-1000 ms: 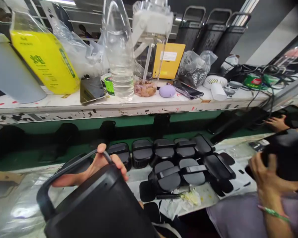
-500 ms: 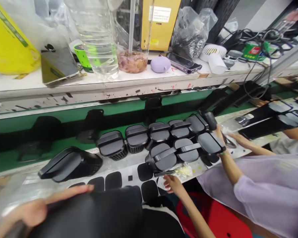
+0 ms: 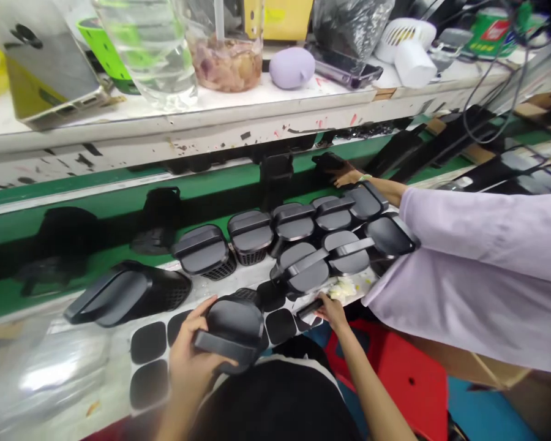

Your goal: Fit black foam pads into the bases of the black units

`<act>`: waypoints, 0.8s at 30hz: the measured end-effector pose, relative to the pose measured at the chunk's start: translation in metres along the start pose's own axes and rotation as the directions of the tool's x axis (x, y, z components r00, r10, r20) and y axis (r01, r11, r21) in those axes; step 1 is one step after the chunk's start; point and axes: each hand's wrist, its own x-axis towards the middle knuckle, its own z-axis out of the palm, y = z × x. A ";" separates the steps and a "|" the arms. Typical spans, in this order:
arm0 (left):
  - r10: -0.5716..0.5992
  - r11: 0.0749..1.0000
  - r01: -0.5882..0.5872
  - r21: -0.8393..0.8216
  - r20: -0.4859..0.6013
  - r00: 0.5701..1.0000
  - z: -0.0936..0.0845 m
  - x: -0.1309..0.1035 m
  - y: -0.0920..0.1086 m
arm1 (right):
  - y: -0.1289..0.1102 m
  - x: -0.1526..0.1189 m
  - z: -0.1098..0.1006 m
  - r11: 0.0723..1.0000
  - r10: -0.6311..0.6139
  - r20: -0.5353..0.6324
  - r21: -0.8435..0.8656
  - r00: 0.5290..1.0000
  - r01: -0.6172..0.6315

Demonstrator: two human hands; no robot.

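My left hand (image 3: pixel 195 346) is closed round a black handled basket (image 3: pixel 236 324) just in front of my body. My right hand (image 3: pixel 333 311) grips a dark, narrow tool (image 3: pixel 309 307) beside a pale yellow crumpled lump (image 3: pixel 343 288). Beneath and around the held basket lies a white sheet with black rounded-square pads (image 3: pixel 148 343). Two rows of similar black baskets (image 3: pixel 250 231) stand behind the hands, and one more basket (image 3: pixel 128 294) lies tilted at the left.
A co-worker's arm (image 3: pixel 386 187) reaches across behind the baskets from the right. Above runs a white shelf (image 3: pixel 220 125) with a phone, a water container and a lilac case (image 3: pixel 292 67). Clear plastic (image 3: pixel 55 361) lies at the left; a red stool (image 3: pixel 408 380) stands below right.
The basket in my left hand has turned and moved away from my body, its lid side now showing. My right hand has taken hold of the dark tool. The co-worker's arm has reached further back.
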 end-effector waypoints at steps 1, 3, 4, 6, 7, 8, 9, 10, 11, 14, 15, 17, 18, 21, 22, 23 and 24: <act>0.014 1.000 -0.015 0.020 0.026 1.000 -0.002 0.003 0.000 | -0.003 -0.003 -0.002 0.998 0.020 0.006 0.060 1.000 -0.020; 0.031 0.997 -0.035 0.063 0.071 0.997 -0.006 0.009 0.000 | -0.012 -0.010 -0.007 0.981 0.037 0.031 0.188 0.999 -0.042; 0.033 0.996 -0.040 0.084 0.092 0.995 -0.006 0.012 0.000 | -0.018 -0.015 -0.011 0.968 0.028 0.047 0.249 0.998 -0.039; 0.029 0.992 -0.045 0.116 0.133 0.991 -0.005 0.016 -0.001 | -0.027 -0.028 -0.020 0.935 -0.002 0.083 0.354 0.997 -0.027; 0.027 0.992 -0.047 0.116 0.164 0.986 -0.003 0.017 0.000 | -0.029 -0.037 -0.026 0.919 -0.017 0.101 0.394 0.995 -0.024; 0.029 0.994 -0.049 0.100 0.191 0.981 -0.001 0.018 0.001 | -0.030 -0.048 -0.032 0.903 -0.029 0.117 0.428 0.993 -0.024; 0.032 0.996 -0.048 0.071 0.211 0.977 0.002 0.017 0.003 | -0.029 -0.059 -0.038 0.891 -0.037 0.132 0.454 0.991 -0.028; 0.035 0.998 -0.044 0.036 0.218 0.975 0.005 0.016 0.005 | -0.025 -0.071 -0.045 0.881 -0.038 0.145 0.471 0.989 -0.035; 0.040 0.999 -0.042 0.001 0.210 0.977 0.008 0.015 0.008 | -0.020 -0.084 -0.051 0.876 -0.032 0.156 0.479 0.987 -0.047; 0.051 0.999 -0.049 -0.018 0.160 0.986 0.014 0.014 0.013 | 0.002 -0.122 -0.067 0.887 -0.005 0.166 0.456 0.986 -0.072; 0.046 0.999 -0.047 0.002 0.154 0.987 0.015 0.014 0.013 | 0.011 -0.133 -0.072 0.907 0.001 0.149 0.415 0.989 -0.064; 0.030 0.999 -0.037 0.038 0.161 0.986 0.015 0.018 0.013 | 0.028 -0.156 -0.079 0.966 -0.017 0.076 0.257 0.997 -0.004; 0.024 0.998 -0.033 0.048 0.174 0.985 0.014 0.021 0.013 | 0.034 -0.167 -0.082 0.990 -0.060 0.036 0.134 0.998 0.054; 0.049 0.997 -0.061 0.038 0.257 0.965 0.012 0.031 0.013 | 0.036 -0.197 -0.089 0.879 -0.332 0.071 -0.339 0.941 0.336; 0.060 0.997 -0.074 0.038 0.286 0.956 0.012 0.034 0.014 | 0.030 -0.205 -0.090 0.762 -0.434 0.149 -0.466 0.889 0.450; 0.065 0.996 -0.082 0.041 0.306 0.950 0.011 0.036 0.014 | 0.023 -0.213 -0.091 0.623 -0.510 0.246 -0.555 0.824 0.551; 0.067 0.996 -0.084 0.041 0.317 0.946 0.011 0.038 0.014 | 0.014 -0.219 -0.092 0.480 -0.561 0.349 -0.601 0.750 0.639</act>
